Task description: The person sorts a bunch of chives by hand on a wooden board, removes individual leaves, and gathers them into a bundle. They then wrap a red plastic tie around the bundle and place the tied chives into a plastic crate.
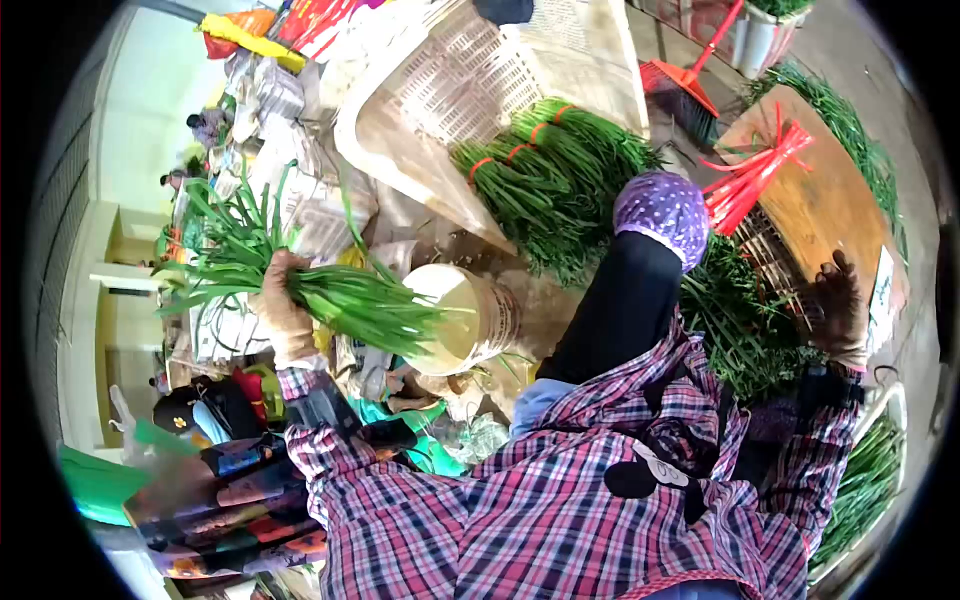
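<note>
Nearest is the person's shirt [540, 520], soft woven cloth in a pink, navy and white check, its sleeves running out to two spread arms. The left hand [280, 300] is closed around the middle of a leafy bunch [375, 305], long, flat, glossy green blades that fan out loosely on one side and lie in a tighter sheaf on the other. That sheaf overlaps the round mouth of a pale plastic bucket [500, 318]; whether any tips dip inside cannot be told. The right hand [842, 320] is in shadow by the lower edge of a wooden board [835, 185], its fingers slightly bent; one cannot tell whether its grip is shut on anything. A dark trouser leg [620, 300] ends in a purple, white-dotted cloth [660, 205] over the knee. Beside it, a feathery heap of loose greens [745, 325] spreads under an openwork basket [780, 255]. Flat, shiny red strips [760, 180] lie fanned across the board's left edge. Farther off, a scuffed off-white plastic crate [465, 80] with latticed walls holds thick green bundles [570, 155] banded in orange-red, next to a stiff-bristled red broom [685, 90].
</note>
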`<state>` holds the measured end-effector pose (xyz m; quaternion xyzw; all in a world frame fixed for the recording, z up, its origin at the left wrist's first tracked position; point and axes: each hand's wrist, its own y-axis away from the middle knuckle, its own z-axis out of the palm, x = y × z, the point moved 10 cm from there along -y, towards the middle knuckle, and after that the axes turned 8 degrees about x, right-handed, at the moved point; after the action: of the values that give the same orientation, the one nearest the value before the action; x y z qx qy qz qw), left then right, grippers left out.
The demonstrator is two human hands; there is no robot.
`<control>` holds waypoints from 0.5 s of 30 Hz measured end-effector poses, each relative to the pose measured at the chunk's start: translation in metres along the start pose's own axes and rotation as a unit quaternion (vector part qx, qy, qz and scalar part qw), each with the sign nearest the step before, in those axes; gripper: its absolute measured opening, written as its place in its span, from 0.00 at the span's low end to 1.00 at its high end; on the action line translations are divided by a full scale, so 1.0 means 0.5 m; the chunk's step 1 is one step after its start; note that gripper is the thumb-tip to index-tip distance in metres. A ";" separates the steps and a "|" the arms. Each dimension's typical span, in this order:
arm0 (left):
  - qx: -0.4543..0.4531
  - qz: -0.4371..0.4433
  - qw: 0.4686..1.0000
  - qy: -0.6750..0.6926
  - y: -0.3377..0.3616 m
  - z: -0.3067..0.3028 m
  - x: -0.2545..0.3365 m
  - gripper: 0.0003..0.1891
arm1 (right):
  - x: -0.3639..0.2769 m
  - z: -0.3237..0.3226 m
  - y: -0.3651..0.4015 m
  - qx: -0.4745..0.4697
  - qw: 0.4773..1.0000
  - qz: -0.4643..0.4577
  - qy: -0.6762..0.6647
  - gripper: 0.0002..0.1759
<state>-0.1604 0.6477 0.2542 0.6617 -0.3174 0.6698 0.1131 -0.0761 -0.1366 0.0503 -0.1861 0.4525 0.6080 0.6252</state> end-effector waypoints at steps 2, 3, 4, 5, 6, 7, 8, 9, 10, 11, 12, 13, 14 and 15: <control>0.034 -0.062 0.997 0.033 -0.010 -0.030 -0.074 0.13 | -0.002 -0.006 -0.007 0.015 0.999 0.000 0.030 0.22; 0.064 -0.044 0.997 0.031 -0.012 -0.048 -0.104 0.14 | -0.009 0.005 -0.001 0.034 0.998 -0.005 0.052 0.22; 0.077 -0.061 0.994 -0.039 -0.025 -0.040 -0.147 0.13 | -0.031 -0.007 0.019 0.093 0.993 -0.008 0.078 0.23; 0.100 -0.075 0.986 -0.107 -0.026 -0.062 -0.179 0.12 | -0.034 -0.017 0.004 0.049 0.997 -0.013 0.057 0.25; 0.069 -0.006 0.994 -0.079 -0.005 -0.036 -0.160 0.11 | -0.047 -0.027 0.000 0.052 0.995 -0.030 0.076 0.26; 0.065 -0.068 0.994 -0.063 -0.005 -0.053 -0.228 0.11 | -0.063 -0.037 -0.004 0.056 0.993 -0.047 0.094 0.27; 0.093 -0.048 0.994 -0.035 0.001 -0.046 -0.236 0.09 | -0.066 -0.012 -0.012 -0.040 0.996 -0.020 0.078 0.28; 0.121 -0.029 0.992 -0.007 0.013 -0.034 -0.249 0.09 | -0.084 -0.026 0.004 0.075 0.990 -0.046 0.115 0.27; 0.145 -0.078 0.986 0.032 0.019 -0.041 -0.317 0.12 | -0.088 -0.005 0.004 0.030 0.991 -0.049 0.120 0.26; 0.226 -0.023 0.974 -0.019 0.035 -0.048 -0.335 0.17 | -0.091 0.013 0.005 -0.015 0.991 -0.052 0.125 0.25; 0.189 -0.061 0.979 0.033 0.027 -0.049 -0.477 0.22 | -0.097 0.010 0.019 0.100 0.985 -0.056 0.128 0.25; 0.039 0.021 0.934 -0.355 0.045 -0.074 -0.653 0.25 | -0.081 0.029 0.030 0.102 0.984 -0.050 0.136 0.25; -0.042 0.186 0.729 -0.658 0.080 -0.092 -0.811 0.28 | -0.066 0.052 0.036 0.081 0.986 -0.044 0.136 0.25; 0.025 -0.045 0.733 -0.678 0.176 -0.021 -0.747 0.38 | -0.065 0.072 0.035 0.061 0.988 -0.051 0.134 0.25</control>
<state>-0.1826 0.6863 -0.1270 0.9565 -0.2628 0.0449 -0.1184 -0.0752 -0.1243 0.1004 -0.2499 0.5583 0.5165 0.5993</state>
